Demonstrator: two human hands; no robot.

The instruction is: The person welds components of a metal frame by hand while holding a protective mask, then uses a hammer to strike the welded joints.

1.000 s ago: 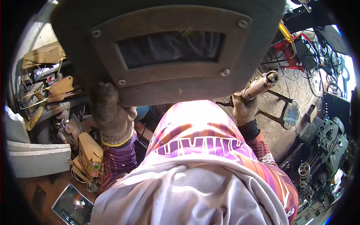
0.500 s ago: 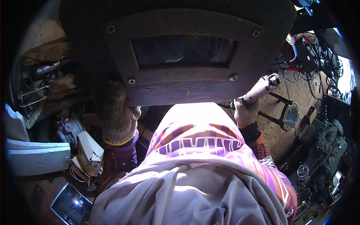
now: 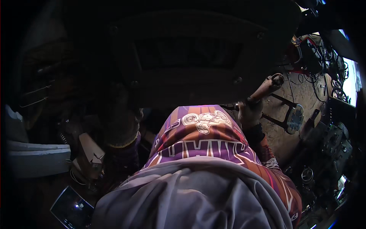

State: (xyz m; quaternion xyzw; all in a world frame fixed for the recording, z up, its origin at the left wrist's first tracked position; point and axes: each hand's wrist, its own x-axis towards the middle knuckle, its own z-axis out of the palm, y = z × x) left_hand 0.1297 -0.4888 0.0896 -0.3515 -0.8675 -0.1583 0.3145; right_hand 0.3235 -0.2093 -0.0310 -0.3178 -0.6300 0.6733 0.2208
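A dark welding mask [image 3: 179, 89] with a rectangular window fills the upper middle and hides most of the space in front of me. My left hand [image 3: 124, 128], in a knitted work glove with a yellow cuff edge, reaches up at the mask's lower left. Its fingers are lost in shadow and behind the mask. At the lower right edge, my gloved right hand [image 3: 249, 113] is closed at the lower end of a tube-shaped metal piece [image 3: 264, 89]. That piece slants up to the right and has a dark, rough open end. Whatever lies between my hands is hidden.
A dark metal stand with a slotted plate [image 3: 295, 118] is on the floor to the right. Beyond it are a red-and-black box [image 3: 309, 51], tangled cables and a machine with a handwheel [image 3: 307, 174]. White slabs [image 3: 38, 158] and a carton [image 3: 91, 149] lie left.
The strong glare on my shirt, gloves and the mask has gone, and the scene is much darker. Both hands and the tube-shaped piece stay in nearly the same places.
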